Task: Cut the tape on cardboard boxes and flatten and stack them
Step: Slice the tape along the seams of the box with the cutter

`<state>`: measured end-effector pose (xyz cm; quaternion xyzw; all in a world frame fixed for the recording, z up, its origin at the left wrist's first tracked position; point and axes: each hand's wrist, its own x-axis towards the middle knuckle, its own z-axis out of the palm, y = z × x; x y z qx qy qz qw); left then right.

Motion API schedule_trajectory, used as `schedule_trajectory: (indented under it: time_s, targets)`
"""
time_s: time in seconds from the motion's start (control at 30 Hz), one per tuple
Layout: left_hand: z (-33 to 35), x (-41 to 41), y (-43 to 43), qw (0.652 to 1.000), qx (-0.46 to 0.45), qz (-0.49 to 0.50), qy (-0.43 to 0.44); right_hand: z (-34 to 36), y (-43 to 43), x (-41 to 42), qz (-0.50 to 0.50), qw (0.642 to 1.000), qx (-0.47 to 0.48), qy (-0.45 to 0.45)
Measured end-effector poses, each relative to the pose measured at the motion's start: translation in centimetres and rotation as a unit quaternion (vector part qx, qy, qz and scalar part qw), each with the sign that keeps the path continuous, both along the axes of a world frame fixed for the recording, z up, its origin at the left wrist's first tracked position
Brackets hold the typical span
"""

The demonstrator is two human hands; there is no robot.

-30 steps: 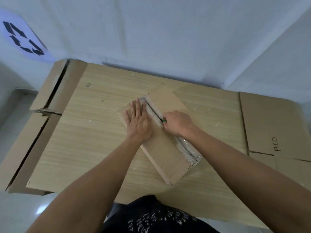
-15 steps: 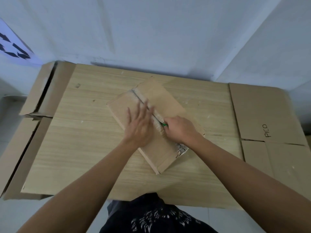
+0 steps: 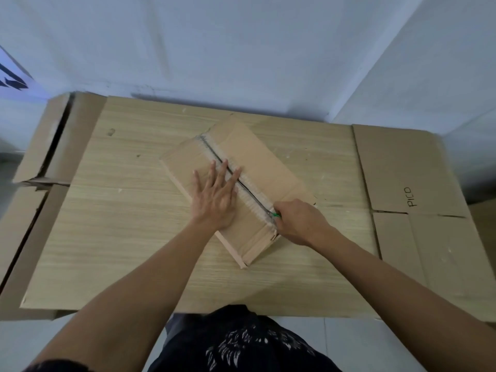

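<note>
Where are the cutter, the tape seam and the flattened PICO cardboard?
cutter (image 3: 275,214): head view, green tip, the only part showing.
tape seam (image 3: 214,154): head view, far stretch of the dark slit.
PICO cardboard (image 3: 402,162): head view, bare panel above the print.

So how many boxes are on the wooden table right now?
1. The box lies diagonally mid-table under the left hand. Flattened cardboard shows beside the table's left and right edges; more may be hidden.

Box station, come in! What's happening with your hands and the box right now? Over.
Left hand flat on the box, pressing. Right hand grips green cutter at near end of taped seam. Nothing blocking the cut.
</note>
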<state>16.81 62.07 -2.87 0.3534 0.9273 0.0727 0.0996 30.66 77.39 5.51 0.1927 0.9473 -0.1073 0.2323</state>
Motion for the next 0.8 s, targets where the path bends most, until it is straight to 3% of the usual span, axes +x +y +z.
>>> schedule_trajectory:
  time_s: [0.5,0.8]
  targets:
    - [0.1,-1.2,0.2,1.000,-0.009,-0.010,-0.003,1.2,0.5,4.9,-0.058,0.998,-0.037,-0.015]
    - [1.0,1.2,0.6,0.998,0.057,-0.021,-0.018,0.9,-1.4,0.4,-0.028,0.999,-0.002,0.046]
